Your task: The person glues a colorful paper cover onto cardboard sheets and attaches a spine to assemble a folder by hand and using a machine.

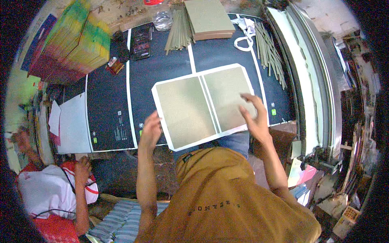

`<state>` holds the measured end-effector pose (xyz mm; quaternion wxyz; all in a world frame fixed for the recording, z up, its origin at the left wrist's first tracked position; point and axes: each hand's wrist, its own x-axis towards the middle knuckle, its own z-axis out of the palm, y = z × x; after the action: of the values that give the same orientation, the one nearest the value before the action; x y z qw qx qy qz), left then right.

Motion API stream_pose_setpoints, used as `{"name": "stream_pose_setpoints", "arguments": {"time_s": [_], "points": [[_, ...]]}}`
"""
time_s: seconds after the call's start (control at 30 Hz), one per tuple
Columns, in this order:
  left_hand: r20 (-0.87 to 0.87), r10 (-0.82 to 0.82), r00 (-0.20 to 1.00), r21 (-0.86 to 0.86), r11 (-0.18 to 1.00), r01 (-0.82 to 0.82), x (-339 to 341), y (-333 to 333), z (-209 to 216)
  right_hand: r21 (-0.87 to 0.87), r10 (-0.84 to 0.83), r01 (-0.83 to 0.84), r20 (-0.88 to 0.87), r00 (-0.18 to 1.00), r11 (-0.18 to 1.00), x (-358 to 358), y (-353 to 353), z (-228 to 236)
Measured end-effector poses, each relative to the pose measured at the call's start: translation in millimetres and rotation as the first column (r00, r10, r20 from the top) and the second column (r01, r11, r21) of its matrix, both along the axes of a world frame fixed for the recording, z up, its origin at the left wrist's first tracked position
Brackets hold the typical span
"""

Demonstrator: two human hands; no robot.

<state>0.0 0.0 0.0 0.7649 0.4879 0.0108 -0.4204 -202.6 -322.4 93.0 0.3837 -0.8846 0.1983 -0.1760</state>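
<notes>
A flat book cover [186,109] is in front of me, made of two grey-beige boards with a narrow strip between them on a white sheet. Its white margins show all round and its corners are cut off. It sits tilted, the near edge reaching past the table toward my lap. At its left edge my left hand [150,130] is closed on the margin with bent fingers. My right hand [256,119] is open over the right board, thumb and fingers apart. Whether its fingertips touch the board I cannot tell.
The dark table [107,105] carries a stack of boards [212,18], thin board strips [270,54], a glass jar [163,21] and a tall coloured paper pile [77,44]. White sheets [75,125] lie left. A long metal machine part [318,81] stands right. Another person [56,190] sits lower left.
</notes>
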Motion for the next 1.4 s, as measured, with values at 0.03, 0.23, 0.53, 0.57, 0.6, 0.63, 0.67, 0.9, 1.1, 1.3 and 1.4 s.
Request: {"name": "stream_pose_setpoints", "arguments": {"time_s": [0.03,0.23,0.53,0.57,0.6,0.63,0.67,0.9,1.1,1.3,1.4], "points": [[0.01,0.024,1.0,-0.022,0.999,-0.023,14,-9,-2,0.047,-0.068,0.068,-0.009,0.998,0.997,-26,0,2],[0.231,-0.162,0.959,0.5,0.866,0.026,53,-32,-1,0.201,-0.453,0.548,-0.375,0.809,0.812,-245,-1,-70],[0.388,-0.318,0.865,0.796,0.588,-0.141,209,247,-39,-0.432,-0.946,0.847,-0.053,0.319,0.31,-502,-87,-113],[0.295,-0.325,0.898,0.88,0.46,-0.123,213,225,-38,-0.471,-0.953,0.829,-0.117,0.279,0.3,-531,-94,-111],[0.297,-0.342,0.891,0.908,0.39,-0.152,212,209,-30,-0.502,-0.95,0.807,-0.18,0.254,0.311,-551,-99,-112],[0.312,-0.367,0.877,0.917,0.359,-0.176,207,194,-25,-0.535,-0.936,0.768,-0.232,0.267,0.351,-573,-102,-119],[0.338,-0.372,0.865,0.919,0.33,-0.217,204,192,-18,-0.56,-0.913,0.723,-0.288,0.289,0.406,-587,-103,-139],[0.625,-0.433,0.649,0.78,0.374,-0.502,134,112,65,-0.485,-0.855,0.784,-0.508,0.108,0.387,-592,-114,-212],[0.812,-0.41,0.416,0.583,0.555,-0.593,51,28,153,-0.372,-0.87,0.8,-0.343,0.353,0.471,-633,-110,-184],[0.884,-0.353,0.307,0.467,0.681,-0.563,2,-21,223,-0.773,-0.977,0.624,0.203,0.07,-0.116,-676,-243,37],[0.858,-0.425,0.289,0.514,0.705,-0.49,-11,-46,241,-0.9,-0.904,0.426,0.101,0.415,0.094,-585,-319,158]]}}
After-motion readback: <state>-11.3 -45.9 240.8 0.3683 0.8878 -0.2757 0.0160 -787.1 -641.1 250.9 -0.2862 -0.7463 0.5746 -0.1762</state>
